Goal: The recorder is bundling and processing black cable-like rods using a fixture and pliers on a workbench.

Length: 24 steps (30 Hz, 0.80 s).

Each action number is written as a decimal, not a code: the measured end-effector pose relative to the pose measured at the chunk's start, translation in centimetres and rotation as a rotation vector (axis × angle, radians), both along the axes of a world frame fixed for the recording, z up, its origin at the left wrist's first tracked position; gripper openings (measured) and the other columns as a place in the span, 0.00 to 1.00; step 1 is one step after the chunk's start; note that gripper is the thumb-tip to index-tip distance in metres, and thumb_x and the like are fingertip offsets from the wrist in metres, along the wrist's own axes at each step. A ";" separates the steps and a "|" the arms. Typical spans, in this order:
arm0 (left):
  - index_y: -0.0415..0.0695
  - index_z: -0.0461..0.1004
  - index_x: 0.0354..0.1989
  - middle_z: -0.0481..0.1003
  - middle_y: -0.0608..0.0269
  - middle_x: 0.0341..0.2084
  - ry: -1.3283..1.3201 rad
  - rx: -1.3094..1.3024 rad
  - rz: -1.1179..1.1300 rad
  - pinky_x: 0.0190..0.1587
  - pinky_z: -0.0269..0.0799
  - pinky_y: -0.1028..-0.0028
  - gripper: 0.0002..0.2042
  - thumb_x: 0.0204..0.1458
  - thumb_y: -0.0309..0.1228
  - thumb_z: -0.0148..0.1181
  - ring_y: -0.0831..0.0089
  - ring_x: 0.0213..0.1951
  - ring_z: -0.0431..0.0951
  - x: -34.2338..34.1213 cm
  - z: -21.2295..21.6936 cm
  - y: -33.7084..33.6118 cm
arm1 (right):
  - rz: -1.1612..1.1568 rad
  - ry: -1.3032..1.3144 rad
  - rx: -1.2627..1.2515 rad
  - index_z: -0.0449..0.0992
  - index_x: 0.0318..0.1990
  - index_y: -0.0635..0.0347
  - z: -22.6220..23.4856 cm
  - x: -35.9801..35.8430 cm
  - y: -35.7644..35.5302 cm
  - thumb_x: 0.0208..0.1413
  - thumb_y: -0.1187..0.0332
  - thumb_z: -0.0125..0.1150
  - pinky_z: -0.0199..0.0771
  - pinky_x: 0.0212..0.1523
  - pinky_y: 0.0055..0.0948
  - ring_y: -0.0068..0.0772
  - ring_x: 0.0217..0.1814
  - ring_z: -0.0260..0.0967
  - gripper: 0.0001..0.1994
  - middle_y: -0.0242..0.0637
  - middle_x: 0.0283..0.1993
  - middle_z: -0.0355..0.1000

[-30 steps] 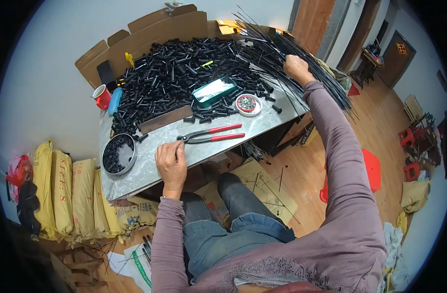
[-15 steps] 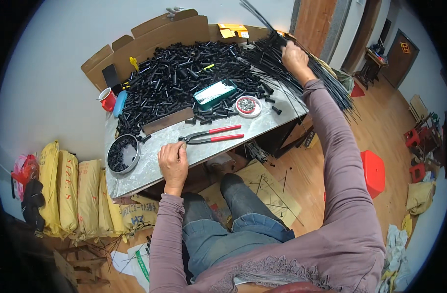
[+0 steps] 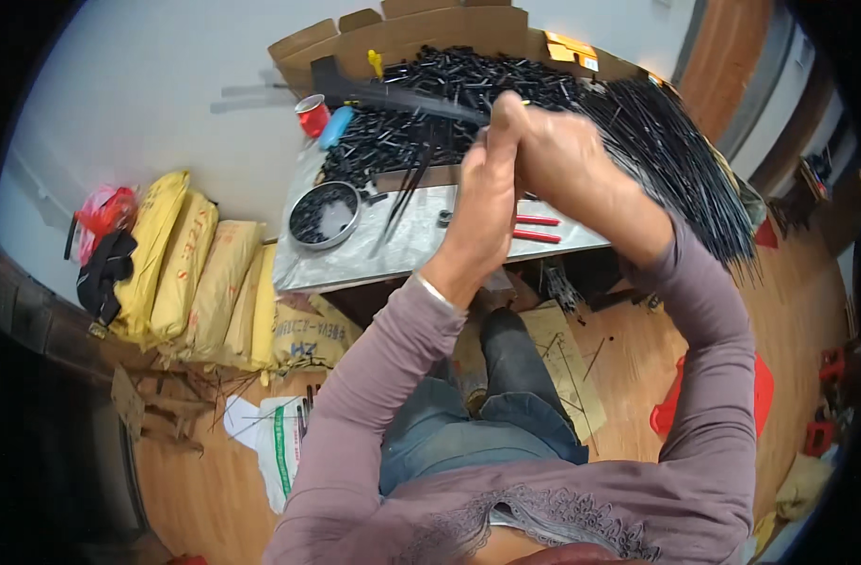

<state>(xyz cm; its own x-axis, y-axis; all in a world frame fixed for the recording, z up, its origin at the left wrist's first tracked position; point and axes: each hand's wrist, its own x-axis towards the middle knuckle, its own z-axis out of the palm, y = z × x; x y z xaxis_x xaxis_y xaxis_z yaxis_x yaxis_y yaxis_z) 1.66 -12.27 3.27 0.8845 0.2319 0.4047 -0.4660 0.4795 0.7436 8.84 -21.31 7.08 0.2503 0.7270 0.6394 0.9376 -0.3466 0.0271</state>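
Note:
My right hand (image 3: 581,155) is raised over the table's front part, closed round thin black rods (image 3: 402,97) that stick out to the left, smeared by motion. Pressed against it is my left hand (image 3: 487,212), its fingers partly hidden and blurred. More dark rods (image 3: 410,193) slant down just left of my left hand. Beneath the hands lie pincers with red handles (image 3: 538,236), partly covered by my left hand. A round tub of small black parts (image 3: 324,215) stands on the table to the left. Behind the hands spreads a heap of short black tubular pieces (image 3: 468,71).
Long black rods (image 3: 656,151) lie bundled on the table's right side. Cardboard (image 3: 430,33) walls the back. A red cup (image 3: 312,115) and a blue object (image 3: 336,127) stand at the left. Yellow sacks (image 3: 181,273) line the left wall; a red stool (image 3: 762,391) is at right.
My right hand has come from the rod bundle at the right to the middle, bringing rods. My left hand has lifted off the table beside the pincers and met it. The view has shifted.

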 end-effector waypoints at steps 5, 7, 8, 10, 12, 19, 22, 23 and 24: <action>0.39 0.68 0.38 0.70 0.62 0.24 0.083 -0.177 0.249 0.35 0.72 0.67 0.16 0.63 0.42 0.47 0.68 0.29 0.73 0.4 2.3 3.3 | 0.100 0.343 0.071 0.70 0.37 0.63 -4.5 -2.0 -0.4 0.54 0.71 0.58 0.68 0.23 0.35 0.37 0.21 0.68 0.06 0.40 0.22 0.68; 0.42 0.68 0.34 0.58 0.71 0.16 0.043 -0.174 0.264 0.24 0.61 0.71 0.15 0.63 0.42 0.47 0.75 0.19 0.60 0.3 4.6 5.9 | 0.239 1.095 -0.021 0.70 0.35 0.63 -4.5 -2.9 -0.1 0.59 0.67 0.56 0.62 0.19 0.22 0.15 0.19 0.58 0.08 0.27 0.20 0.63; 0.42 0.69 0.33 0.55 0.71 0.15 0.002 -0.136 0.211 0.23 0.57 0.73 0.15 0.62 0.42 0.48 0.77 0.19 0.57 0.0 6.3 6.6 | 0.276 1.230 -0.036 0.70 0.34 0.62 -4.3 -3.3 0.3 0.61 0.66 0.54 0.60 0.19 0.19 0.14 0.18 0.57 0.08 0.24 0.20 0.62; 0.41 0.69 0.33 0.55 0.72 0.15 -0.055 -0.020 0.153 0.24 0.57 0.74 0.15 0.62 0.42 0.50 0.77 0.19 0.57 -0.6 9.8 7.3 | 0.465 1.352 0.131 0.70 0.34 0.62 -4.0 -3.2 1.9 0.61 0.66 0.53 0.60 0.18 0.19 0.15 0.17 0.57 0.08 0.24 0.18 0.61; 0.39 0.70 0.33 0.59 0.70 0.15 -0.152 0.156 0.109 0.25 0.60 0.74 0.17 0.61 0.43 0.50 0.76 0.19 0.61 -1.0 13.2 8.3 | 0.519 1.361 0.236 0.70 0.33 0.61 -1.6 -4.0 3.8 0.62 0.66 0.52 0.57 0.16 0.18 0.14 0.16 0.55 0.09 0.24 0.18 0.60; 0.41 0.73 0.35 0.71 0.68 0.18 -0.120 0.494 0.222 0.25 0.65 0.76 0.17 0.60 0.44 0.51 0.78 0.22 0.72 0.2 11.6 10.5 | 0.459 1.003 0.523 0.71 0.31 0.63 -6.7 -1.7 11.4 0.62 0.67 0.51 0.64 0.21 0.24 0.19 0.20 0.62 0.10 0.28 0.20 0.65; 0.44 0.73 0.35 0.74 0.68 0.24 0.230 0.443 0.406 0.25 0.67 0.79 0.18 0.57 0.49 0.57 0.79 0.24 0.73 2.2 4.7 10.9 | 0.270 1.088 0.343 0.72 0.31 0.64 -13.6 0.2 12.0 0.60 0.66 0.52 0.67 0.24 0.28 0.24 0.21 0.67 0.10 0.32 0.19 0.68; 0.44 0.73 0.35 0.74 0.67 0.24 0.189 0.364 0.400 0.26 0.69 0.79 0.19 0.55 0.50 0.58 0.79 0.25 0.75 2.4 3.7 11.4 | 0.304 1.120 0.341 0.72 0.32 0.64 -13.9 0.0 11.8 0.60 0.65 0.53 0.66 0.21 0.26 0.23 0.20 0.67 0.10 0.31 0.17 0.66; 0.44 0.72 0.35 0.74 0.66 0.25 0.147 0.284 0.391 0.27 0.71 0.80 0.20 0.53 0.51 0.60 0.78 0.26 0.76 2.9 2.8 12.0 | 0.309 1.118 0.341 0.72 0.32 0.64 -14.0 0.2 11.8 0.60 0.65 0.53 0.66 0.21 0.26 0.23 0.20 0.67 0.10 0.31 0.17 0.66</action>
